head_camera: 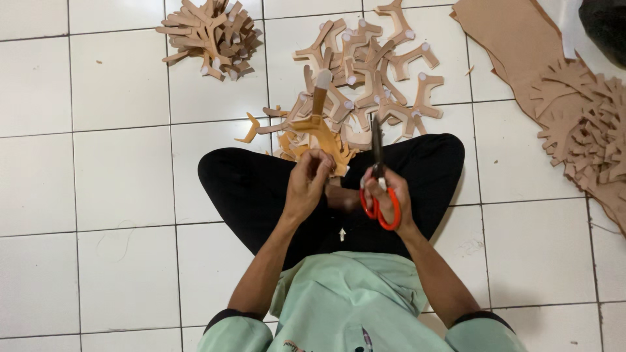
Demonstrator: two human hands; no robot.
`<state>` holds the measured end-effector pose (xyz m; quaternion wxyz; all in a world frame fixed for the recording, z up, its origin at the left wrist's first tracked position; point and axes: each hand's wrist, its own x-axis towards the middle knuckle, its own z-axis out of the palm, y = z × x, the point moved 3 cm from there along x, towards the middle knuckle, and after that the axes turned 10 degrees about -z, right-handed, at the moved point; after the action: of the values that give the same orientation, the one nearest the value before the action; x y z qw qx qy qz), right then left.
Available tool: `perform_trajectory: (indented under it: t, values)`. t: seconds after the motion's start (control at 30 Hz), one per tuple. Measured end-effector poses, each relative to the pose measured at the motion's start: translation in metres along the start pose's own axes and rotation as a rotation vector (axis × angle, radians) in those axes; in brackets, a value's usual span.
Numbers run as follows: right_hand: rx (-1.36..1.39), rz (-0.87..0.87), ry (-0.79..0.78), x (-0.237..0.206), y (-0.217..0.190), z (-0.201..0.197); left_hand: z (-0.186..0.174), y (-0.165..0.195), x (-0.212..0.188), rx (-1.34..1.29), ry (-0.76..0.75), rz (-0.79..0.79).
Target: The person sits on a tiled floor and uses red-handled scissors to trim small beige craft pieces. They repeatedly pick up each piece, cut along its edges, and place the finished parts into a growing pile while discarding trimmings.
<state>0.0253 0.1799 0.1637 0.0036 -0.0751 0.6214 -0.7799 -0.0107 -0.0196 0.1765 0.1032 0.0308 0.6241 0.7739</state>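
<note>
I sit cross-legged on a white tiled floor [117, 182]. My left hand [306, 182] pinches a tan Y-shaped cut-out piece [317, 111] that points away from me, upright over my lap. My right hand [386, 195] grips orange-handled scissors [377, 176]; their dark blades point forward and look closed, just to the right of the piece. The two hands are close together above my black trousers [248, 189].
A loose spread of tan Y-shaped pieces [372, 72] lies just beyond my knees. A tidier pile [212, 32] sits at the far left. Large tan sheets with cut-out edges [574, 111] lie at the right. Small offcuts [250, 129] lie near my left knee.
</note>
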Motion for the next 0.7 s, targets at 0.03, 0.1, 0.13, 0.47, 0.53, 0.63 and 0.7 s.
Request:
perform_trajectory:
  t: [0.03, 0.1, 0.13, 0.47, 0.53, 0.63, 0.7]
  values:
    - [-0.016, -0.049, 0.019, 0.01, -0.006, 0.001, 0.004, -0.004, -0.004, -0.099, -0.102, 0.022]
    - [-0.05, -0.156, 0.057, 0.034, -0.018, 0.003, 0.012, -0.016, -0.013, -0.157, -0.18, -0.148]
    - [-0.088, -0.163, 0.049, 0.042, -0.022, 0.006, 0.017, -0.02, -0.017, -0.182, -0.221, -0.229]
    - [-0.575, -0.416, 0.268, 0.042, -0.036, 0.037, 0.026, 0.03, -0.018, 0.433, 0.288, 0.105]
    - [-0.701, -0.505, 0.249, 0.035, -0.041, 0.043, 0.032, 0.029, -0.01, 0.135, 0.194, 0.018]
    - [-0.886, -0.633, 0.225, 0.033, -0.05, 0.046, 0.032, 0.022, 0.0, 0.08, 0.275, -0.143]
    - [-0.907, -0.699, 0.227, 0.029, -0.054, 0.047, 0.03, 0.018, 0.002, 0.105, 0.276, -0.169]
